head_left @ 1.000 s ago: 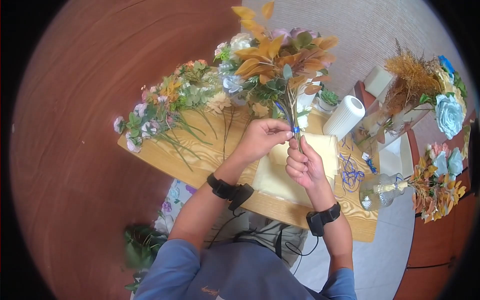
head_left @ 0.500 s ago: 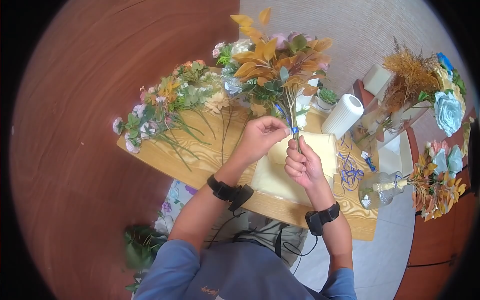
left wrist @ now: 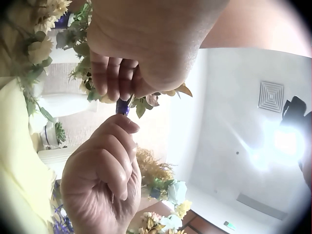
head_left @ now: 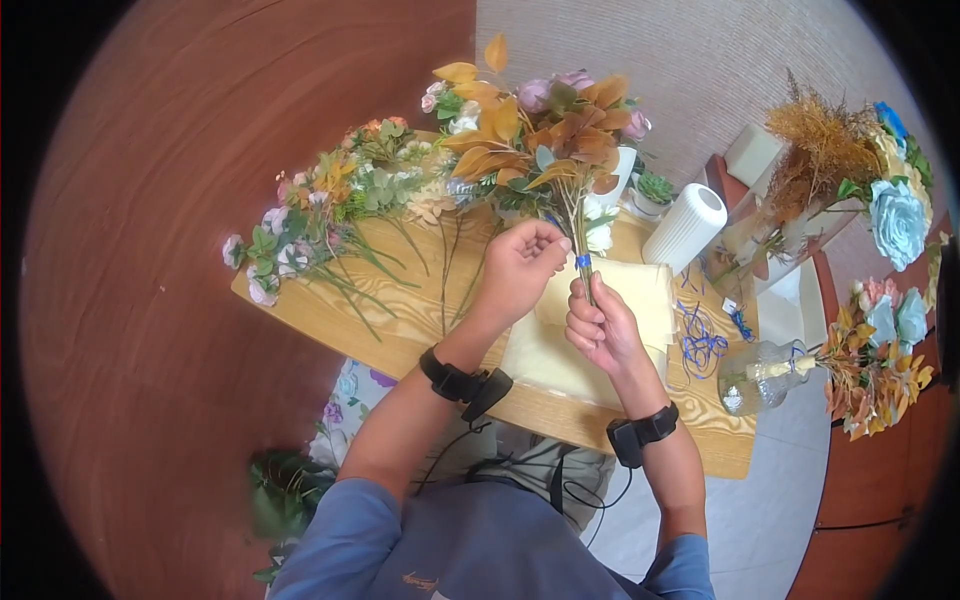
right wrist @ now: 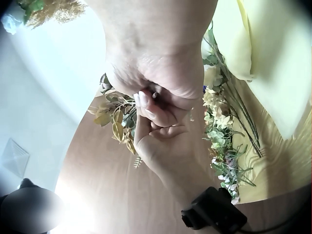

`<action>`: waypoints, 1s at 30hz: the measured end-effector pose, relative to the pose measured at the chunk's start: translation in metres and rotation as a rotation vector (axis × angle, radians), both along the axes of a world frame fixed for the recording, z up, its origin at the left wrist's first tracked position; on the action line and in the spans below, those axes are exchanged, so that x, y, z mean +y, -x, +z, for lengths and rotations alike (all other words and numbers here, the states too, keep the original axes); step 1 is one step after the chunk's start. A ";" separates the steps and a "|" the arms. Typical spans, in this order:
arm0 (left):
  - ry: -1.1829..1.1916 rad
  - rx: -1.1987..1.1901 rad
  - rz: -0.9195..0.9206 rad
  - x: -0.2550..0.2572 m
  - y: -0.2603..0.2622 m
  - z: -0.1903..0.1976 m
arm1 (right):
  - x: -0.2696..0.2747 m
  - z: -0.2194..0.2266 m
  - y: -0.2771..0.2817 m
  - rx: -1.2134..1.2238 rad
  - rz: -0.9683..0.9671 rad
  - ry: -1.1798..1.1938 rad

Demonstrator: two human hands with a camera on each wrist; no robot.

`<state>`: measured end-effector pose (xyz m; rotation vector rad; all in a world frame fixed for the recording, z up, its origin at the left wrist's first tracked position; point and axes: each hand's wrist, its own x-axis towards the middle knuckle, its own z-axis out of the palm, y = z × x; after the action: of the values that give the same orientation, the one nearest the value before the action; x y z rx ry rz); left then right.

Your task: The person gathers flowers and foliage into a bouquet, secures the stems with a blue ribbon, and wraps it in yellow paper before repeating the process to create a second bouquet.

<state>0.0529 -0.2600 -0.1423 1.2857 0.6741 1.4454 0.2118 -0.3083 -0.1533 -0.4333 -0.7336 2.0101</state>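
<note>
A bouquet of artificial flowers with orange-brown leaves and mauve and white blooms stands upright over the table. My right hand grips its stems low down, fingers curled round them and thumb along the front. Just above that grip, a blue ribbon circles the stems. Beside it, my left hand has curled fingers and pinches the ribbon between thumb and forefinger, mostly hidden by the fingers. In the left wrist view, the ribbon shows between the two hands.
Loose flower stems lie along the table's left. Pale yellow wrapping paper lies under the hands. To the right are a white ribbed vase, tangled blue ribbon and a glass vase lying on its side with flowers.
The bouquet's top has tilted left and dropped slightly. My left hand has moved a little up and left from the wrapped ribbon; my right hand keeps its grip on the stems.
</note>
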 end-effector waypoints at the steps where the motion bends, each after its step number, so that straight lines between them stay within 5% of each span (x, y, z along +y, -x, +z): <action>1: 0.000 0.000 -0.001 0.000 0.001 0.000 | 0.001 -0.001 -0.001 0.012 -0.005 0.008; 16: 0.137 -0.016 -0.118 0.006 -0.004 -0.011 | 0.003 -0.008 -0.008 0.327 0.086 0.138; 19: 0.274 -0.024 -0.222 0.008 -0.003 -0.002 | 0.001 -0.006 -0.006 0.377 0.119 0.144; 21: 0.306 -0.243 -0.510 0.009 -0.004 0.007 | -0.001 -0.006 -0.004 0.402 0.148 0.143; 24: 0.352 -0.419 -0.584 0.015 -0.008 0.004 | -0.004 -0.006 -0.002 0.439 0.197 0.134; 30: 0.305 -0.378 -0.528 0.025 -0.009 -0.013 | 0.000 -0.009 -0.007 0.323 0.182 0.113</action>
<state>0.0618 -0.2351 -0.1557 0.8346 0.2565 1.0553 0.2185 -0.3087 -0.1627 -0.1013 -0.4736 2.2303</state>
